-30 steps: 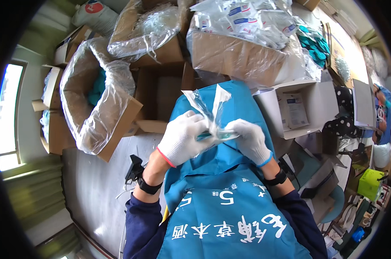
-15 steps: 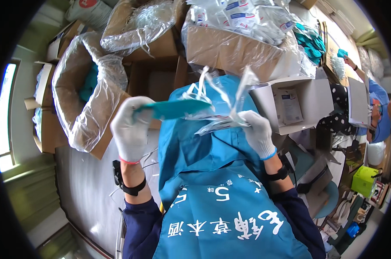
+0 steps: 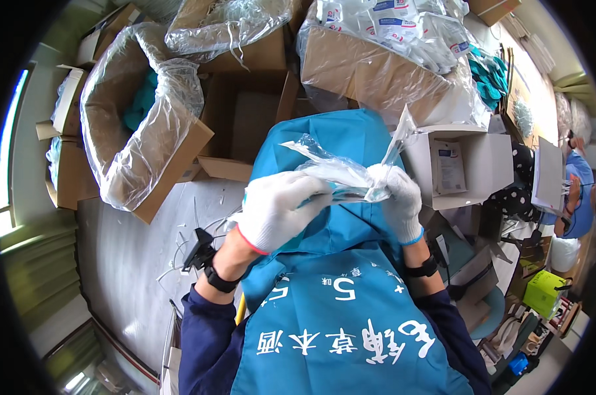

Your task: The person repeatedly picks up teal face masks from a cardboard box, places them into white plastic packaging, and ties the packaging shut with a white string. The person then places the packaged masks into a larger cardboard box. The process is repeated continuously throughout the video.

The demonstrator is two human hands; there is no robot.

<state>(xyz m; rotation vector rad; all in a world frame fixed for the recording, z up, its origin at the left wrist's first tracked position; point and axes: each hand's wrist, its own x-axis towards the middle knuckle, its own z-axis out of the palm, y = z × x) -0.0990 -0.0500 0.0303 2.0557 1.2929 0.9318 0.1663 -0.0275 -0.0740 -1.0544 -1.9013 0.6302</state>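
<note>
My left hand, in a white knitted glove with a red cuff edge, is closed with its fingertips pinched together at the mouth side of a clear plastic bag. A flat, soft teal piece is mostly hidden behind that hand, only slivers of teal showing by its fingers; its exact kind is unclear. Opposite, my right hand, gloved in white with a blue cuff edge, grips the gathered bag, whose loose corners stick up above it. Both hands are above my lap, which a blue apron covers.
A lined carton with teal pieces stands left, beside an open brown box. Ahead is a carton heaped with printed plastic bags. At right is a white box holding a packet. Another person sits far right.
My left hand has moved right, carrying the teal piece to the bag, so the hands are now close together. The teal piece, held out in plain sight before, is mostly covered.
</note>
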